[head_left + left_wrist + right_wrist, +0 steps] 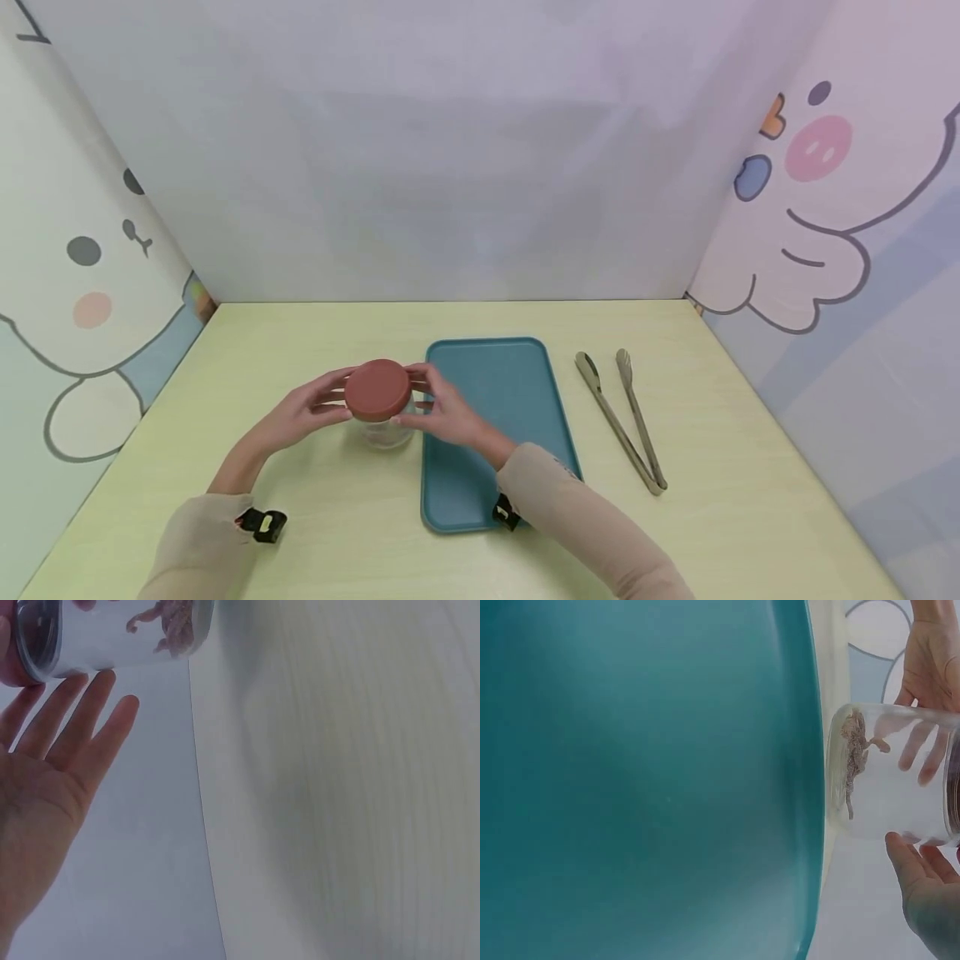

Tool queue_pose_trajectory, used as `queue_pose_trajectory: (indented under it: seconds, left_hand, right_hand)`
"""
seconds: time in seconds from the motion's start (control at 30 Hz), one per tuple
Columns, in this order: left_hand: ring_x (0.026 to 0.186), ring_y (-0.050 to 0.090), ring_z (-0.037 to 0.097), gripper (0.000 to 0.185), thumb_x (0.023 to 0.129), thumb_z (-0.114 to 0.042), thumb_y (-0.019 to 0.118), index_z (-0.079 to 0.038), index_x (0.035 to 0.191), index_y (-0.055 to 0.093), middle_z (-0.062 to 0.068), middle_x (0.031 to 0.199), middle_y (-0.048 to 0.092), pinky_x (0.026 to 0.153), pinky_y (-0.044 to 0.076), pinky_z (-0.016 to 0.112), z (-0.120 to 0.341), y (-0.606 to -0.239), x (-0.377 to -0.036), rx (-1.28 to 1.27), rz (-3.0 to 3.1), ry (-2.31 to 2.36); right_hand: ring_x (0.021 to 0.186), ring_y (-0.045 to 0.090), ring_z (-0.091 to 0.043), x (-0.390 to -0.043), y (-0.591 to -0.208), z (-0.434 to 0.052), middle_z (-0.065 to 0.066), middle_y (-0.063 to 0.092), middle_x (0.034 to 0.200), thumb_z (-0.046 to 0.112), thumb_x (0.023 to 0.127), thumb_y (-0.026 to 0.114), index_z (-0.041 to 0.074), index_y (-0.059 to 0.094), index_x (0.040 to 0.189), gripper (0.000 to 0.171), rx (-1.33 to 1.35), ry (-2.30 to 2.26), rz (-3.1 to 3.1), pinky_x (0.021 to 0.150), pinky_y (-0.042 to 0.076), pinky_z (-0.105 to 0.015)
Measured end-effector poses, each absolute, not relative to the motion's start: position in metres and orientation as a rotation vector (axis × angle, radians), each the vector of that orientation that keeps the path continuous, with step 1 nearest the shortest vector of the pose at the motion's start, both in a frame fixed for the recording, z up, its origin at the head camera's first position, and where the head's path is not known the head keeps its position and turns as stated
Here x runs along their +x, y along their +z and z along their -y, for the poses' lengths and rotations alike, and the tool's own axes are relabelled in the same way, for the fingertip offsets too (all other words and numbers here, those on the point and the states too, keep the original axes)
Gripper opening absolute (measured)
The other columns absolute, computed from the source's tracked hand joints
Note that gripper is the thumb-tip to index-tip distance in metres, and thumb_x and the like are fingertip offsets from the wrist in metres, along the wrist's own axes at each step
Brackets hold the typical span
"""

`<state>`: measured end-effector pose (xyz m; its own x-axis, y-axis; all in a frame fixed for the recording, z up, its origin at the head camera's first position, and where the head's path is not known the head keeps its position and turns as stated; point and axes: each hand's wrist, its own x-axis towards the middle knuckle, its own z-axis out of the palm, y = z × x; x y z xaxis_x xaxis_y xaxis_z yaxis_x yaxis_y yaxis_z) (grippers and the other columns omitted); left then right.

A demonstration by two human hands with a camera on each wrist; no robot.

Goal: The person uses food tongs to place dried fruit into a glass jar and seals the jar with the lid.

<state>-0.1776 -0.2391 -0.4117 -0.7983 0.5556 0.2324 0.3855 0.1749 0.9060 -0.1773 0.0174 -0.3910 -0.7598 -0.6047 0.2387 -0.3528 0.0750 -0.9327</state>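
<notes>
A clear glass jar [386, 431] with a red-brown lid [377, 388] stands on the pale table just left of a teal tray [525, 392]. My left hand [333, 402] touches the lid's left side; in the left wrist view its fingers [94, 701] lie straight beside the jar [120, 634]. My right hand [416, 400] grips the jar's right side near the lid, fingers curled round the far edge and thumb in front. The right wrist view shows the jar [889, 776] with a small brownish clump on its bottom, and my right fingertips [919, 862] against the glass.
Metal tongs [622, 421] lie on the table to the right of the tray. Printed panels wall the table [750, 467] on the left, back and right. The tray [630, 780] has nothing on it.
</notes>
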Motion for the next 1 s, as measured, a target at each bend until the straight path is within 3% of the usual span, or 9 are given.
queue_pose_trajectory:
  seconds: [0.2, 0.43, 0.73, 1.0]
  left_hand:
    - [0.109, 0.048, 0.015, 0.056, 0.084, 0.001, 0.057, 0.000, 0.134, 0.032, 0.022, 0.127, 0.040, 0.082, 0.044, 0.028, 0.246, -0.413, -0.180, 0.905, -2.293, 1.680]
    - [0.110, 0.047, 0.012, 0.055, 0.085, 0.001, 0.056, 0.000, 0.134, 0.031, 0.023, 0.129, 0.037, 0.082, 0.044, 0.027, 0.249, -0.419, -0.182, 0.894, -2.282, 1.678]
    - [0.110, 0.047, 0.013, 0.056, 0.085, -0.003, 0.056, -0.005, 0.135, 0.031, 0.020, 0.130, 0.037, 0.083, 0.044, 0.029, 0.249, -0.420, -0.185, 0.849, -2.278, 1.665]
    - [0.110, 0.047, 0.013, 0.056, 0.085, -0.005, 0.058, -0.007, 0.135, 0.032, 0.017, 0.130, 0.038, 0.083, 0.044, 0.029, 0.248, -0.419, -0.184, 0.781, -2.268, 1.682]
  right_hand:
    - [0.115, 0.041, -0.026, -0.181, -0.395, -0.011, -0.013, 0.040, 0.126, 0.004, 0.079, 0.065, 0.000, 0.032, 0.127, 0.059, -0.994, -1.766, -2.141, 0.088, 0.038, -0.046]
    - [0.116, 0.041, -0.018, -0.199, -0.429, -0.004, -0.003, 0.041, 0.126, 0.011, 0.079, 0.067, 0.012, 0.032, 0.128, 0.061, -1.019, -1.768, -2.153, 0.089, 0.039, -0.037]
    - [0.116, 0.041, -0.018, -0.201, -0.430, -0.005, -0.001, 0.040, 0.127, 0.015, 0.079, 0.067, 0.013, 0.031, 0.129, 0.062, -0.966, -1.741, -2.162, 0.089, 0.040, -0.032]
    - [0.117, 0.040, -0.024, -0.192, -0.411, -0.008, -0.009, 0.040, 0.128, 0.011, 0.080, 0.066, 0.004, 0.030, 0.129, 0.062, -0.948, -1.696, -2.181, 0.089, 0.040, -0.038]
